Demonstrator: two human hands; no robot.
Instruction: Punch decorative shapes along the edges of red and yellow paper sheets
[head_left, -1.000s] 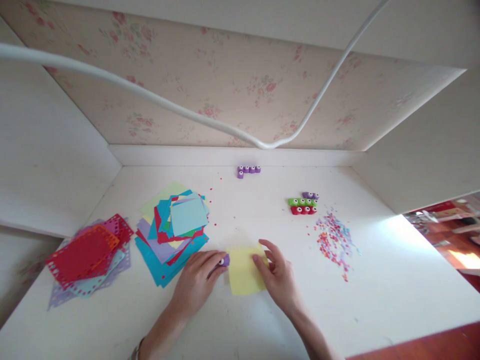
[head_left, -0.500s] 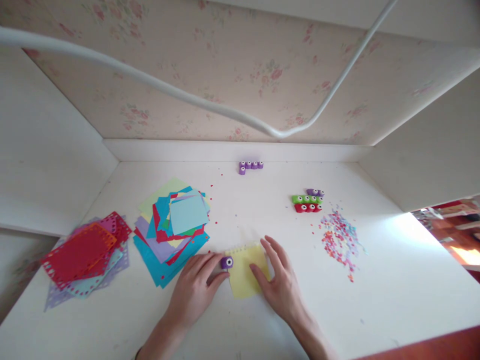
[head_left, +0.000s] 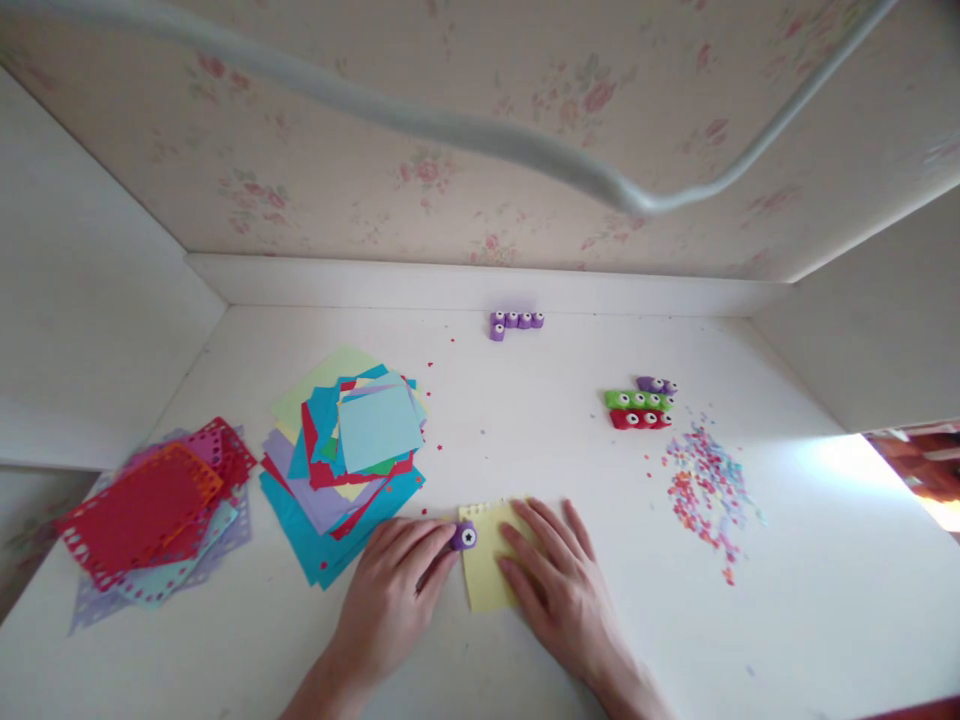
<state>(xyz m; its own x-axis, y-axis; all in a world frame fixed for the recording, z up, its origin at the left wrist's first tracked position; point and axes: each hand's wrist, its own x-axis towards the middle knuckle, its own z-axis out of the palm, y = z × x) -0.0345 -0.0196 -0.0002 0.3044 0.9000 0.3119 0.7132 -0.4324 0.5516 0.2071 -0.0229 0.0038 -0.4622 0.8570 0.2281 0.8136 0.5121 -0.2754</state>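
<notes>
A yellow paper square point(head_left: 485, 575) lies on the white desk point(head_left: 525, 450) near the front edge. A small purple paper punch point(head_left: 464, 537) with a star on top sits on the paper's left edge. My left hand point(head_left: 390, 595) has its fingertips closed on the punch. My right hand point(head_left: 559, 590) lies flat with spread fingers on the right part of the yellow paper, pressing it to the desk.
A stack of coloured paper squares point(head_left: 349, 455) lies left of my hands, and punched red and purple sheets point(head_left: 150, 510) further left. Purple punches point(head_left: 516, 322) stand at the back wall, green, red and purple punches point(head_left: 639, 405) at the right, confetti scraps point(head_left: 705, 485) beside them.
My right hand has flattened and slid further onto the yellow paper. The punch has turned so that its star top shows. The camera has tilted and the scene has shifted slightly.
</notes>
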